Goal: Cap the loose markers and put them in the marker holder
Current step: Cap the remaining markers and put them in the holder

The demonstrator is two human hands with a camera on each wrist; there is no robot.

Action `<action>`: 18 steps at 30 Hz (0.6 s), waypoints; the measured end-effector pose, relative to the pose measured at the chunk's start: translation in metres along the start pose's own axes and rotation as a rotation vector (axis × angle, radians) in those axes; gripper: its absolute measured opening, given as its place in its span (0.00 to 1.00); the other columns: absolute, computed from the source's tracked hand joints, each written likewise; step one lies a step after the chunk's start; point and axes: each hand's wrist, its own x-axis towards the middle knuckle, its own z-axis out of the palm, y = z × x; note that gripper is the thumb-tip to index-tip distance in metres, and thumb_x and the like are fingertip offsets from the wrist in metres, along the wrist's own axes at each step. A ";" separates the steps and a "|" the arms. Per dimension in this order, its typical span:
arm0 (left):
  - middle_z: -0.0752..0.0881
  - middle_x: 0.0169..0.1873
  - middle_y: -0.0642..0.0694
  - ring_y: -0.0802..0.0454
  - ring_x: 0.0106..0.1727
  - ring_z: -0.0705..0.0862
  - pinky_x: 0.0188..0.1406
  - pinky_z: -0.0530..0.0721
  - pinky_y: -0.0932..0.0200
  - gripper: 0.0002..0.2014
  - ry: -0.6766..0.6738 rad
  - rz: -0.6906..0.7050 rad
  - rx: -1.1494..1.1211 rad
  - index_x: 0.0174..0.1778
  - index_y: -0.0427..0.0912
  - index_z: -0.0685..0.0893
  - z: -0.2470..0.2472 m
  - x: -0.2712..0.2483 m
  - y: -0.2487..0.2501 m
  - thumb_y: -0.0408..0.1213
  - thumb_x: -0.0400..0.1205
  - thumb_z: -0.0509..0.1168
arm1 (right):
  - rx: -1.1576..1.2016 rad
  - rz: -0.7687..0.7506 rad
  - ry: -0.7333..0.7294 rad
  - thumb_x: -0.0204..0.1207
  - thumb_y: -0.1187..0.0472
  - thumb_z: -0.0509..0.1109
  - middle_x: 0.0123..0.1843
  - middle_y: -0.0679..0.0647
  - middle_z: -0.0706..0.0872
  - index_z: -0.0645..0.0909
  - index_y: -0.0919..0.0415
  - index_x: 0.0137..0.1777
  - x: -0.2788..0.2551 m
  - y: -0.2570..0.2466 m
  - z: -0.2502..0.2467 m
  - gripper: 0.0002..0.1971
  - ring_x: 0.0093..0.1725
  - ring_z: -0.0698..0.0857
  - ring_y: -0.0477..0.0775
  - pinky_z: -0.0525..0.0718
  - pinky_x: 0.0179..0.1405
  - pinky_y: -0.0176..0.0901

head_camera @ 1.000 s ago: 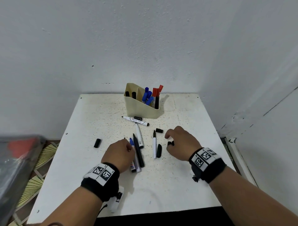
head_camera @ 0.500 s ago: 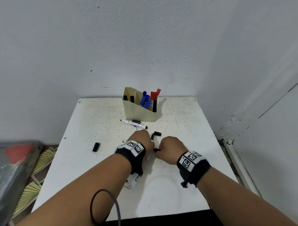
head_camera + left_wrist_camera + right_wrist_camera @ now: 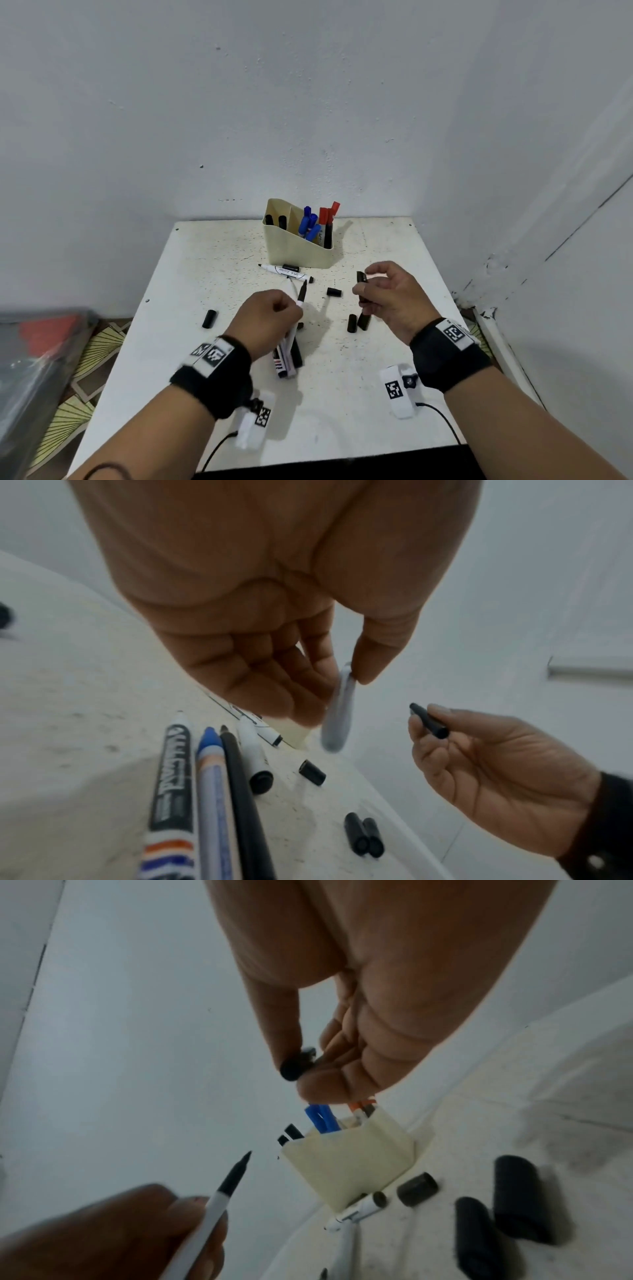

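My left hand (image 3: 270, 318) is lifted over the table and pinches a thin white marker (image 3: 298, 305) (image 3: 219, 1196) with a bare black tip (image 3: 240, 1169) pointing up and away. To its right my right hand (image 3: 387, 294) pinches a slim black cap (image 3: 361, 278) (image 3: 428, 721) (image 3: 294, 1066) between thumb and fingers. The two hands are apart, a palm's width between marker and cap. The cream marker holder (image 3: 298, 253) (image 3: 349, 1161) stands at the back with blue, red and black markers in it.
On the white table (image 3: 205, 260) lie several loose markers (image 3: 212, 791) under my left hand, another uncapped white marker (image 3: 286, 270) by the holder, and loose black caps (image 3: 209, 318) (image 3: 334, 292) (image 3: 358, 322). Walls close the back and right; a bin stands left.
Both hands rose off the table and parted. My left hand lifted the thin white marker from the pile; my right hand lifted a black cap and moved right.
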 end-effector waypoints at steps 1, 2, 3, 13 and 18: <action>0.89 0.28 0.44 0.48 0.32 0.85 0.40 0.88 0.46 0.10 -0.026 -0.019 -0.084 0.33 0.43 0.84 -0.004 -0.009 -0.004 0.41 0.79 0.70 | 0.055 -0.012 -0.008 0.76 0.74 0.78 0.42 0.67 0.86 0.83 0.61 0.61 -0.005 -0.004 0.003 0.17 0.38 0.86 0.62 0.89 0.41 0.53; 0.89 0.31 0.41 0.46 0.33 0.87 0.42 0.90 0.43 0.11 -0.047 -0.047 -0.163 0.33 0.44 0.85 -0.006 -0.018 -0.008 0.39 0.82 0.70 | 0.095 -0.025 -0.012 0.77 0.74 0.77 0.43 0.67 0.87 0.83 0.60 0.65 -0.010 -0.007 0.005 0.18 0.41 0.88 0.62 0.90 0.46 0.56; 0.90 0.34 0.37 0.44 0.35 0.89 0.44 0.91 0.41 0.11 -0.060 -0.069 -0.226 0.35 0.43 0.85 -0.008 -0.027 -0.009 0.36 0.85 0.69 | 0.126 -0.038 -0.007 0.78 0.73 0.76 0.45 0.68 0.88 0.84 0.61 0.65 -0.015 -0.011 0.010 0.17 0.43 0.89 0.62 0.90 0.49 0.57; 0.92 0.45 0.34 0.44 0.39 0.90 0.46 0.88 0.44 0.09 -0.178 0.074 -0.334 0.53 0.32 0.83 -0.007 -0.087 0.005 0.36 0.91 0.64 | 0.296 -0.037 -0.037 0.82 0.67 0.74 0.48 0.68 0.92 0.82 0.65 0.61 -0.067 -0.030 0.063 0.10 0.48 0.92 0.68 0.92 0.54 0.59; 0.93 0.46 0.36 0.45 0.40 0.90 0.44 0.88 0.45 0.07 -0.190 0.153 -0.300 0.53 0.36 0.85 -0.012 -0.107 0.011 0.36 0.90 0.64 | 0.328 -0.042 -0.070 0.82 0.68 0.73 0.48 0.67 0.91 0.82 0.65 0.61 -0.092 -0.039 0.072 0.09 0.42 0.92 0.65 0.92 0.46 0.55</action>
